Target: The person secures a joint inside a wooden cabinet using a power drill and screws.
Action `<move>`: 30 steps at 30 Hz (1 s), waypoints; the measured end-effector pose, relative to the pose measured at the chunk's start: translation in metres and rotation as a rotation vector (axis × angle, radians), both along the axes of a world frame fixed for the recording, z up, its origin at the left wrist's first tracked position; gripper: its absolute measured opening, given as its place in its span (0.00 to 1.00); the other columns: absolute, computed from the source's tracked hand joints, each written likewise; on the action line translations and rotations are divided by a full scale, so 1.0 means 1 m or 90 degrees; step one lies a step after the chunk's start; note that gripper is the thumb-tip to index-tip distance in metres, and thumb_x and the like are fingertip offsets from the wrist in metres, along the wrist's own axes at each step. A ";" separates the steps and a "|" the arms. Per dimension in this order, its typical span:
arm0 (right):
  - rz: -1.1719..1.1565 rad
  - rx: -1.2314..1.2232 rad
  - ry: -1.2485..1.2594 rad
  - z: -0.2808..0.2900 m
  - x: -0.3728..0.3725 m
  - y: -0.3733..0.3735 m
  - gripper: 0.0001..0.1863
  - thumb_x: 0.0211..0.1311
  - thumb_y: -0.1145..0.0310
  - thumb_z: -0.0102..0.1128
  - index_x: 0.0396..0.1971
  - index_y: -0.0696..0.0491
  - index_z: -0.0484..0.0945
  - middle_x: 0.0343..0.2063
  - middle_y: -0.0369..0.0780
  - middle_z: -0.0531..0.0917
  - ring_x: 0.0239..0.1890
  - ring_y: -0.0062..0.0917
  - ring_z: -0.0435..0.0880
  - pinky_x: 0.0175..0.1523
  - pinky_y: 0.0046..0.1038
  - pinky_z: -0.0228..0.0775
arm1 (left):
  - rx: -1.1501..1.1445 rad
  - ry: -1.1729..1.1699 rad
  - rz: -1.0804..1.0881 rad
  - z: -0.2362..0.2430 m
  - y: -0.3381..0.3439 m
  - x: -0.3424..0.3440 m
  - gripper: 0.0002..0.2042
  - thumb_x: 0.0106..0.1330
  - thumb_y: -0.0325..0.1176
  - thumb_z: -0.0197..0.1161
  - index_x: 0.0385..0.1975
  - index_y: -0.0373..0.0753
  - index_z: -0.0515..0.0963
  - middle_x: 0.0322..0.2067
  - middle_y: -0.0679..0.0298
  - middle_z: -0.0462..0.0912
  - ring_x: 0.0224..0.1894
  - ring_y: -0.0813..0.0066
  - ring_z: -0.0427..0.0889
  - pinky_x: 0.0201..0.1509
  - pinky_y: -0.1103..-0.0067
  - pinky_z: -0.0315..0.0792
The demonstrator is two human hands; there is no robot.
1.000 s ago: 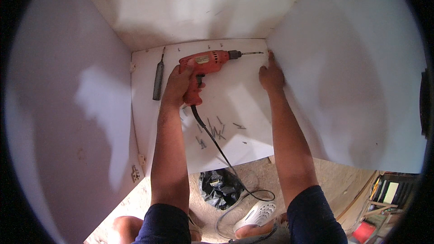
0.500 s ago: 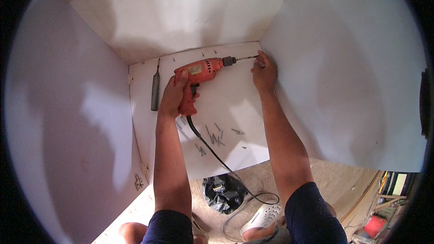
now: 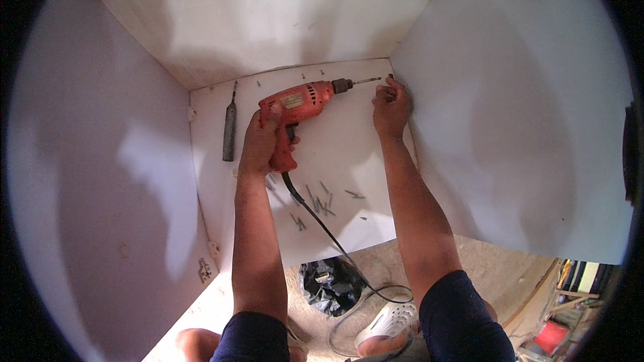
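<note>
My left hand (image 3: 262, 139) is wrapped round the grip of a red corded power drill (image 3: 295, 104), which lies nearly level over the white board and points right. A thin bit (image 3: 367, 81) sticks out of its dark chuck (image 3: 343, 86). Just beyond the bit's tip is my right hand (image 3: 392, 108), its fingers curled together beside the right panel. A tiny dark piece (image 3: 391, 77) shows at the fingertips; I cannot make out what it is or whether they hold it. Left of the drill lies a screwdriver (image 3: 229, 131) with a dark handle, its tip toward the back.
Upright panels enclose the white board (image 3: 342, 154) at left (image 3: 127, 181), back and right (image 3: 510, 114). Several loose screws (image 3: 320, 204) lie near its front. The drill's black cord (image 3: 329, 236) runs down past a black plastic bag (image 3: 330, 288) on the floor. A metal hinge (image 3: 204, 270) sits on the left panel.
My right fingers have come off the tip of the drill bit, leaving a small gap. The drill has shifted slightly to the right in my left hand; the view has moved a little too.
</note>
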State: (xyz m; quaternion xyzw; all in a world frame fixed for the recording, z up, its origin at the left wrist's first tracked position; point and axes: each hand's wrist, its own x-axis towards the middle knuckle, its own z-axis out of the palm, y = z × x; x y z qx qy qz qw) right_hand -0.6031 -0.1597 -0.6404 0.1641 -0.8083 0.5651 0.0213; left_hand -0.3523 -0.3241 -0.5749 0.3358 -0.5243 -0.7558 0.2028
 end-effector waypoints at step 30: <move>0.026 0.404 0.315 -0.003 -0.012 0.001 0.20 0.71 0.65 0.58 0.57 0.61 0.81 0.55 0.58 0.83 0.64 0.47 0.79 0.67 0.44 0.73 | 0.081 -0.002 0.036 -0.009 0.006 0.015 0.31 0.73 0.61 0.63 0.57 0.38 0.71 0.40 0.58 0.84 0.26 0.68 0.87 0.23 0.77 0.81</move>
